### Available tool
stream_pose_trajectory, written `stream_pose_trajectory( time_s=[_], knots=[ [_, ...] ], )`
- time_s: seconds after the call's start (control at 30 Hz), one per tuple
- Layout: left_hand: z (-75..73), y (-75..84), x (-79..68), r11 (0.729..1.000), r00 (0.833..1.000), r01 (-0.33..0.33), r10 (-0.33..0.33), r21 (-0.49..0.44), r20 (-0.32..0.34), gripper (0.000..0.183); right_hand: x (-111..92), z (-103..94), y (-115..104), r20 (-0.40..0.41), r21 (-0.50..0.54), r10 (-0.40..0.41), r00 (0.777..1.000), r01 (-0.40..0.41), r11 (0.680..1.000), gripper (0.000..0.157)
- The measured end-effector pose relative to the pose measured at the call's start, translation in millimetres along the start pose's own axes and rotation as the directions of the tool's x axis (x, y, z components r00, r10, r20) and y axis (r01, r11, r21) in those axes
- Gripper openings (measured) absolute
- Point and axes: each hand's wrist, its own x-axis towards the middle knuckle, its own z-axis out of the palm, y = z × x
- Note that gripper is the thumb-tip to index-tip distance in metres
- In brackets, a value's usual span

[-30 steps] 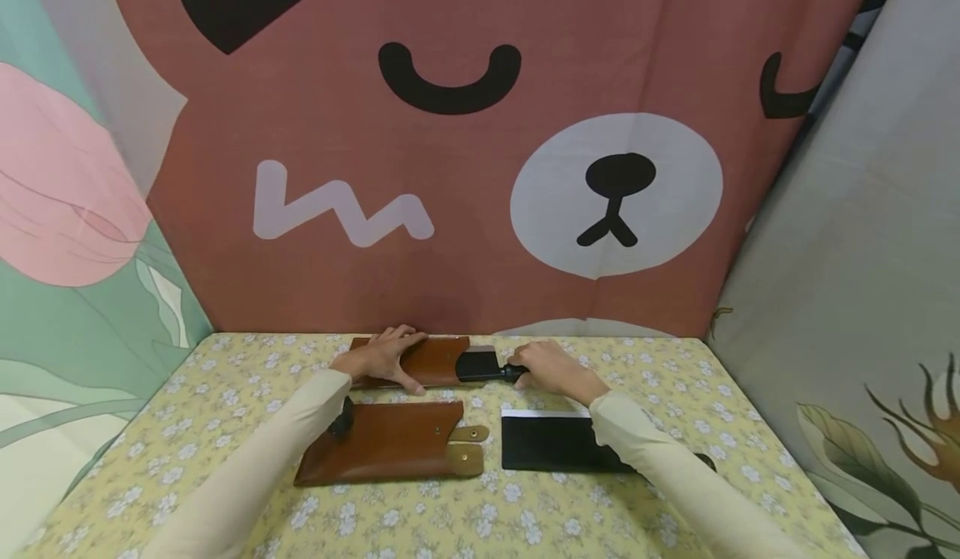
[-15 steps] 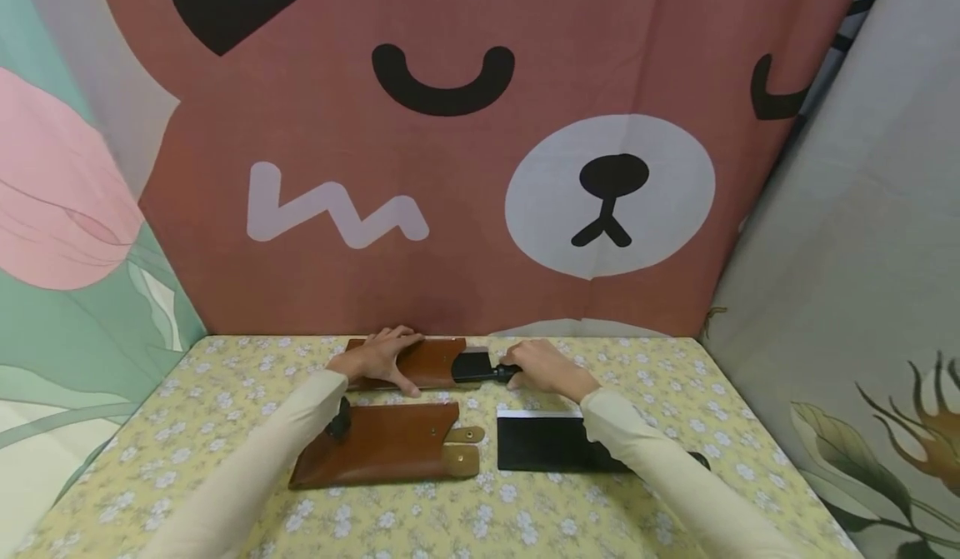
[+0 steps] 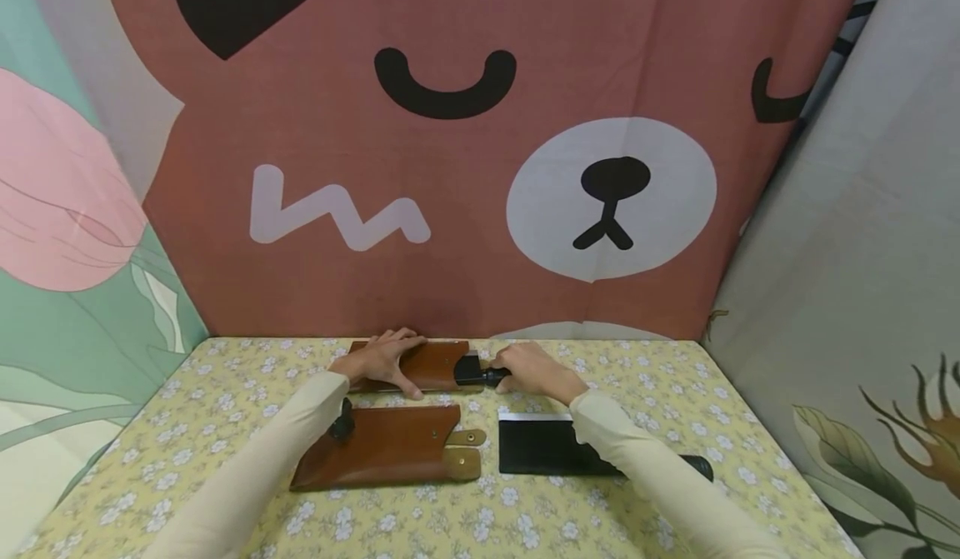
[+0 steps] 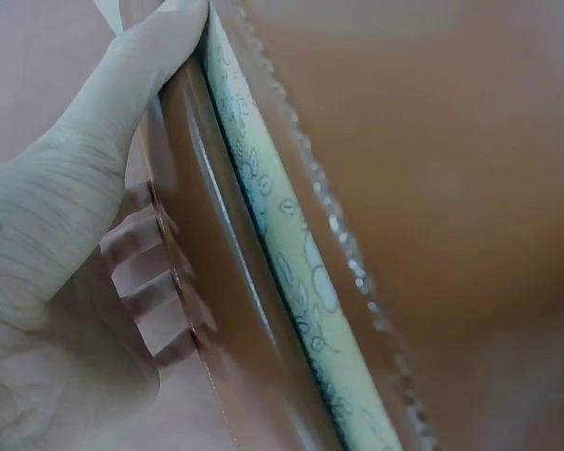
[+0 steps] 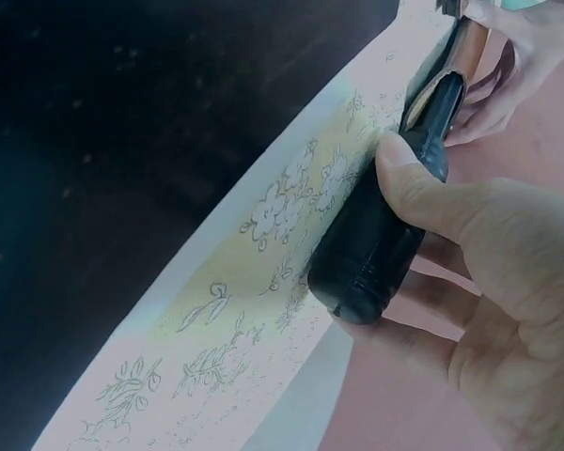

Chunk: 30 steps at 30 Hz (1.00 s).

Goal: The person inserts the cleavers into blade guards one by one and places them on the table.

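At the back of the table, my left hand (image 3: 384, 359) holds a brown leather sheath (image 3: 442, 363), thumb along its near edge and fingers across to the far edge. My right hand (image 3: 540, 369) grips the black handle (image 5: 367, 254) of a cleaver (image 3: 467, 369). Most of the cleaver's blade is hidden inside the sheath; a short black stretch with a paler upper edge shows at the mouth. The right wrist view has the thumb on top of the handle and the fingers beneath it.
A second brown sheath (image 3: 382, 451) with two tan snap straps lies nearer, partly under the left sleeve. To its right is another cleaver (image 3: 540, 446) with a black blade and light edge, partly hidden by the right sleeve. A printed cloth (image 3: 450, 292) hangs behind the flowered table (image 3: 420, 526).
My right hand has moved left with the cleaver, so less of its blade shows outside the sheath. My left hand has stayed in place on the sheath.
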Motion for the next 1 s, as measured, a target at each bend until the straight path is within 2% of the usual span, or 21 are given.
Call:
stream_pose_trajectory(
  time_s=[0.17,0.37,0.63,0.83,1.0],
  knots=[
    [-1.9,1.6,1.0,1.0,1.0,0.004,-0.004,-0.004,-0.006,0.117,1.6,0.0,-0.1,0.006,0.017,0.021,1.0,-0.021,1.0,0.031],
    [-2.2,2.3,1.1,1.0,1.0,0.015,-0.015,-0.008,-0.001,0.117,3.1,2.5,1.5,0.0,-0.006,0.001,1.0,-0.001,1.0,0.015],
    [-5.2,1.3,1.4,1.0,1.0,-0.007,0.007,-0.023,-0.011,0.116,3.2,1.2,3.9,-0.018,0.04,0.001,1.0,0.0,0.999,0.013],
    [-4.4,1.8,2.7,0.999,1.0,-0.004,0.005,-0.041,0.01,0.116,-0.3,-3.4,4.1,0.011,0.086,0.02,1.0,-0.021,0.996,0.031],
    [-3.0,1.8,2.2,0.998,1.0,0.014,-0.013,-0.057,0.016,0.117,-0.4,-3.5,4.3,0.015,0.111,-0.001,1.0,-0.001,0.994,0.016]
  ],
)
